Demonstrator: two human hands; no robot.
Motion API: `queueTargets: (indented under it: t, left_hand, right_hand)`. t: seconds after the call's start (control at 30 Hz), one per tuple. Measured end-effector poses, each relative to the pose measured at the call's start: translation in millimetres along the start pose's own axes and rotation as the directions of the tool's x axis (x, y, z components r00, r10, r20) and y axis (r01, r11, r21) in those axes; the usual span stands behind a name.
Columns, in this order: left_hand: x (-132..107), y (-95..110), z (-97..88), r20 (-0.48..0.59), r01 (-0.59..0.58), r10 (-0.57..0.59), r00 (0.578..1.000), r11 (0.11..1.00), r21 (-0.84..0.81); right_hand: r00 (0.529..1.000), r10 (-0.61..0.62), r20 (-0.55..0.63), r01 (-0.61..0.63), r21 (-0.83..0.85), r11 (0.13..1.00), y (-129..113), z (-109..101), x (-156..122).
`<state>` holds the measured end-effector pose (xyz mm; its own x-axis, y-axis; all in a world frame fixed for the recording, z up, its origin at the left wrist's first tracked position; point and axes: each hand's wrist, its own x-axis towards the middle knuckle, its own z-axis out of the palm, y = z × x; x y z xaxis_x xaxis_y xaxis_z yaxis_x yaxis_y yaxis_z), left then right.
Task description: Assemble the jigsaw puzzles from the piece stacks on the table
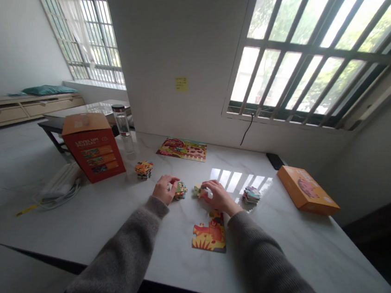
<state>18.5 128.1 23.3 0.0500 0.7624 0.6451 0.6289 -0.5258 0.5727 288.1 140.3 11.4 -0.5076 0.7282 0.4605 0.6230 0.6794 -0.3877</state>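
Note:
My left hand curls against the near-left side of a stack of puzzle pieces, thumb and forefinger at its edge. The top piece of that stack looks green. To the right, my right hand pinches a pale green and yellowish puzzle piece just above the table; the fingertips partly cover it. Below my right hand lie several joined puzzle pieces in red, orange and yellow, their upper right part close to my wrist.
More stacked pieces stand left, and another pile right. A finished-looking picture sheet lies at the back. A red box and glass bottle stand left; an orange box and dark phone-like object lie right.

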Motion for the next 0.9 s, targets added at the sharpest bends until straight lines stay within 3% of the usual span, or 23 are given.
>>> queueTargets:
  t: [0.2, 0.43, 0.57, 0.77, 0.9]
  left_hand:
    - [-11.9, 8.5, 13.1, 0.178, -0.155, 0.134, 0.975, 0.982, 0.105]
    - [-13.1, 24.2, 23.7, 0.350, -0.332, 0.264, 0.899, 0.931, 0.151]
    - [-0.1, 39.1, 37.2, 0.469, -0.420, 0.331, 0.818, 0.903, 0.094]
    - [18.6, 45.6, 66.7, 0.598, -0.366, 0.209, 0.774, 0.918, 0.154]
    - [23.1, 42.2, 58.2, 0.656, -0.403, 0.129, 0.744, 0.869, 0.286]
  right_hand:
    - [0.993, 0.031, 0.112, -0.027, -0.036, 0.999, 1.7, 10.7, 11.2]
    - [0.988, 0.002, 0.155, -0.002, 0.001, 1.000, 12.5, -15.2, -17.3]
    - [0.988, 0.067, 0.139, -0.062, -0.039, 0.997, 17.0, -19.9, -29.1]
    - [0.984, 0.155, 0.091, -0.147, -0.090, 0.985, 12.4, -16.1, -27.2]
    - [0.986, 0.139, 0.095, -0.125, -0.138, 0.982, 16.2, -12.4, -27.3]
